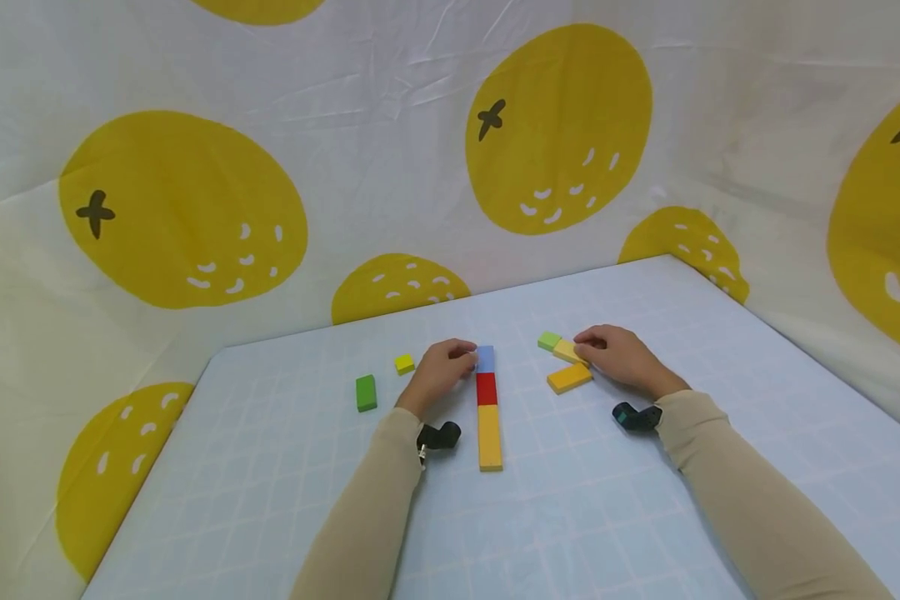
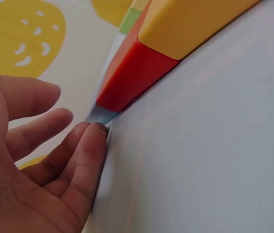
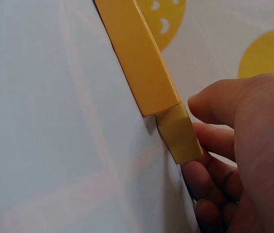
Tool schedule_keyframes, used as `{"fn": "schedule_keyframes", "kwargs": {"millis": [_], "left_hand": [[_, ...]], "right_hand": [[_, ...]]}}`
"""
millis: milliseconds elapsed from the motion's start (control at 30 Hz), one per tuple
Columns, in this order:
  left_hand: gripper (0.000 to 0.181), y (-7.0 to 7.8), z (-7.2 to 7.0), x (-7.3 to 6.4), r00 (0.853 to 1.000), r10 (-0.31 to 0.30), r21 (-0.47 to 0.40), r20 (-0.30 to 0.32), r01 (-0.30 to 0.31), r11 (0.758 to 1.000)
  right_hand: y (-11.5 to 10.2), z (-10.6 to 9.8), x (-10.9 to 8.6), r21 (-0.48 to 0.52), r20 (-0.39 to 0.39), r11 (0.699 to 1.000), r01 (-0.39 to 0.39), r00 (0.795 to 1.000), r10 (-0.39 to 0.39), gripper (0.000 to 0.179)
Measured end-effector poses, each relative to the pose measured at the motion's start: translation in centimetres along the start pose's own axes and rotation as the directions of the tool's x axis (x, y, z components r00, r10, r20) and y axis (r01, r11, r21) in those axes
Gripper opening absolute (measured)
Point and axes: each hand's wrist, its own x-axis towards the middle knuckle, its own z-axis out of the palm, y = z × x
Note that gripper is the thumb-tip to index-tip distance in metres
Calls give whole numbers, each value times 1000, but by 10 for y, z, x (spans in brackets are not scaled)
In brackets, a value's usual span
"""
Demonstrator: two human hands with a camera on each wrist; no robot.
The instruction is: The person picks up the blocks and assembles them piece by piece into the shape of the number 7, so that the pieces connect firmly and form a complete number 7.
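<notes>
My left hand (image 1: 441, 371) is beside the blue block (image 1: 485, 359) at the far end of a row, its fingertips right at the block's left side. The fingers are loosely bent, with thumb and index apart in the left wrist view. Nearer in that row lie a red block (image 1: 486, 389) and a long yellow-orange block (image 1: 490, 437). My right hand (image 1: 621, 358) has its fingertips at the right end of a pale yellow block (image 1: 567, 351), the thumb apart from the fingers. A light green block (image 1: 549, 340) adjoins its far end; an orange block (image 1: 569, 378) lies just nearer.
Left of my left hand lie a green block (image 1: 366, 392) and a small yellow cube (image 1: 404, 363). The table (image 1: 270, 467) has a pale blue grid cover. A white curtain (image 1: 375, 167) with large yellow fruit prints surrounds the far and side edges.
</notes>
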Motion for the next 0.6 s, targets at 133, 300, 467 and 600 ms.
{"fn": "schedule_keyframes", "kwargs": {"millis": [133,300,467,600], "left_hand": [[29,-1,-5,-9,1000,-1,-4,10,1,1000],[30,-3,-13,-20,1000,25,6,9,-25,1000],[31,-6,-19,-28,999,26,25,-25,-25,999],[32,-13,-25,-34,998,23,38,-51,-21,999]], "right_hand": [[-1,0,0,7,2,1000,-11,1000,11,44],[-1,0,-1,12,11,1000,-10,1000,10,48],[-1,-1,-3,17,12,1000,-5,1000,5,48],[0,0,-4,24,22,1000,0,1000,-1,48]]}}
